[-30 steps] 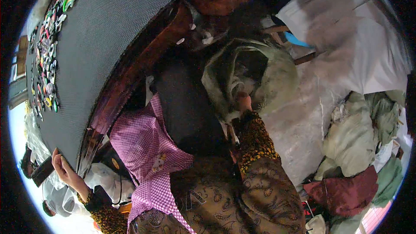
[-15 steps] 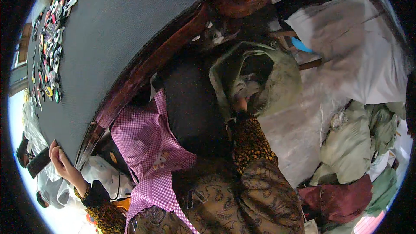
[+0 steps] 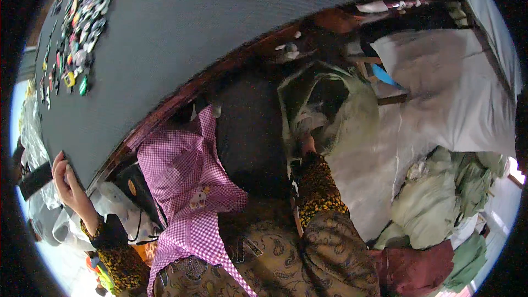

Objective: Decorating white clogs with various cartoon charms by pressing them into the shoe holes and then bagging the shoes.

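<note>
My right hand reaches into the mouth of a pale green sack, which stands below the table's edge to the right of my lap. Its fingers are hidden in the dark opening, beside something pale and crumpled, so I cannot tell what they grip. My left hand rests at the near left corner of the grey-covered table, fingers stretched out and holding nothing. Far left on that table lies a spread of small multicoloured pieces, too small to name for certain.
A pink checked apron covers part of my lap. Right of the sack lies a whitish sheet, with olive cloth and maroon cloth below it. Clear plastic bags hang near my left arm. The table has a dark reddish wooden rim.
The whole view has tilted, bringing more of the tabletop in along the top. My right hand stays inside the sack and my left hand stays at the table corner.
</note>
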Motion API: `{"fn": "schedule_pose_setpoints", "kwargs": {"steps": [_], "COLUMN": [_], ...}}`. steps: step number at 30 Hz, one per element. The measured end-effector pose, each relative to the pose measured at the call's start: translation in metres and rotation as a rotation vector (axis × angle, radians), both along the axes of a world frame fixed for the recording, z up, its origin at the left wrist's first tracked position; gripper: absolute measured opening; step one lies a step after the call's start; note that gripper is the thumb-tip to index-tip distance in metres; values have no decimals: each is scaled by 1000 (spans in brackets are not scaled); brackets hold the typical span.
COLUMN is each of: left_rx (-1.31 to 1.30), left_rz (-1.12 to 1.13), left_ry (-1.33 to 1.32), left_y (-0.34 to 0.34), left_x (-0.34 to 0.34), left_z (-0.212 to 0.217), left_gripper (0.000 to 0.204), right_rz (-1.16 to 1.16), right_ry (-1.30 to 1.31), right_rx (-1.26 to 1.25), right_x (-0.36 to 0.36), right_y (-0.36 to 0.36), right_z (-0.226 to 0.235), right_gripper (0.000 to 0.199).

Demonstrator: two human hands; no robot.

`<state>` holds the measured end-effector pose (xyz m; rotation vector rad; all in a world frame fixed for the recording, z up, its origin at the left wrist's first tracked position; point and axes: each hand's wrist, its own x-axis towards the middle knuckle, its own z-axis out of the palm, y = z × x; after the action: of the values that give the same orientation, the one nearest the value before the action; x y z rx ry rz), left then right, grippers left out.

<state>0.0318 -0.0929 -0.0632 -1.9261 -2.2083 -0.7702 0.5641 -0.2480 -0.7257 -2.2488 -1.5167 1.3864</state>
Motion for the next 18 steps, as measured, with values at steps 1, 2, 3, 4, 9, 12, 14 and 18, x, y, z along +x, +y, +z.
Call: {"fn": "schedule_pose_setpoints", "kwargs": {"steps": [1, 2, 3, 4, 9, 12, 14, 18], "left_rx": [11, 26, 47, 85, -1, 87, 166, 279], "left_rz": [-24, -46, -35, -22, 94, 35, -32, -26], "left_ry": [-3, -17, -75, -105, 116, 104, 150, 107], "left_y": [5, 9, 12, 16, -31, 9, 19, 12], "left_x": [2, 2, 5, 5, -13, 7, 18, 15], "left_z": [-3, -10, -9, -12, 26, 2, 3, -7], "left_gripper": [15, 14, 12, 12, 11, 9, 11, 9], "right_rz": [9, 20, 31, 38, 775, 483, 538, 669], "right_ry": [-3, -19, -35, -59, -156, 63, 94, 184], "right_rx": [4, 11, 35, 65, -199, 297, 427, 658], "right_x": [7, 20, 36, 54, -80, -54, -121, -232], "right_y": [8, 14, 30, 53, 71, 79, 117, 151], "right_z": [-1, 1, 8, 17, 139, 154, 178, 236], "right_gripper": [44, 46, 47, 48, 23, 25, 25, 25]}}
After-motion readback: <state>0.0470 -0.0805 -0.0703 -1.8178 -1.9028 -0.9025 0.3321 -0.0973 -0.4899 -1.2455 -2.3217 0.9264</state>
